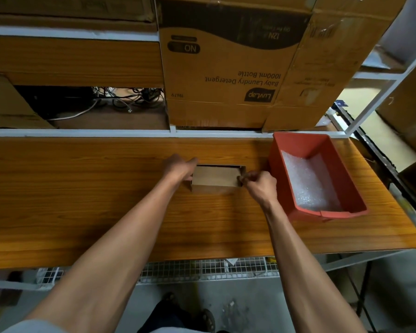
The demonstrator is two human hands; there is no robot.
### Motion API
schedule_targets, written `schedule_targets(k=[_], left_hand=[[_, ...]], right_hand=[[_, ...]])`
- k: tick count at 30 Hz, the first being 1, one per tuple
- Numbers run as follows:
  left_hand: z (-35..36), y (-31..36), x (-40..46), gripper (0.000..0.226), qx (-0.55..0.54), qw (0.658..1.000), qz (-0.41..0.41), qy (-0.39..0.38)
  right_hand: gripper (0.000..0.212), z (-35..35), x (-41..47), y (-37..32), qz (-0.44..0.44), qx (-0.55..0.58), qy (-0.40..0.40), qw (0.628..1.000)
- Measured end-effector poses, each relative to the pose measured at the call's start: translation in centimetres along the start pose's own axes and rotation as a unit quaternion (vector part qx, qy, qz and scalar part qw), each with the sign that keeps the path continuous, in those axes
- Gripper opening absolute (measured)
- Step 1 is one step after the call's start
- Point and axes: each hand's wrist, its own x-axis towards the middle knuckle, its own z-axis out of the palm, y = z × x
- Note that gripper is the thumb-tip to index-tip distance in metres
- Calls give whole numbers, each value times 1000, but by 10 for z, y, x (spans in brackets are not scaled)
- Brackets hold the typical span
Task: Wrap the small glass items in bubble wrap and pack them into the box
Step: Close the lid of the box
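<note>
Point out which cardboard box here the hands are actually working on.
The small box on the wooden table, between left hand and right hand. The larger cartons sit on the shelf behind.
</note>
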Motion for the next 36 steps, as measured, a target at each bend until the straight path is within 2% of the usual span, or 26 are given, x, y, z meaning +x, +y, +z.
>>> schedule_targets(k=[4,9,16,21,24,27,29,31,32,33,36], left_hand=[[-1,3,0,32,3,1000,8,8],[-1,3,3,35,10,1000,8,12],[-2,8,4,33,2,1000,4,14],[0,5,9,31,10,1000,6,12],[0,3,10,31,16,1000,8,13],[1,3,10,32,24,1000,12,14],[2,3,11,33,32,999,14,19],[2,2,11,34,42,999,13,22],[2,2,11,34,52,998,14,25],[2,2,8,35,63,997,19,29],[4,0,4,31,75,996,38,35]], right_hand=[[14,15,-8,-3,-32,0,73,997],[13,21,-14,-7,-33,33,114,992],[2,20,-12,-9,-48,37,105,993],[9,29,-12,-7,-54,-11,105,993],[7,22,-8,-11,-43,-29,71,996],[19,10,1,-11,-6,-32,13,999],[37,4,5,-11,55,45,-6,997],[63,6,13,-9,105,132,8,986],[67,8,13,-13,106,134,14,985],[64,8,11,-18,93,118,18,988],[33,12,10,-26,89,96,43,991]])
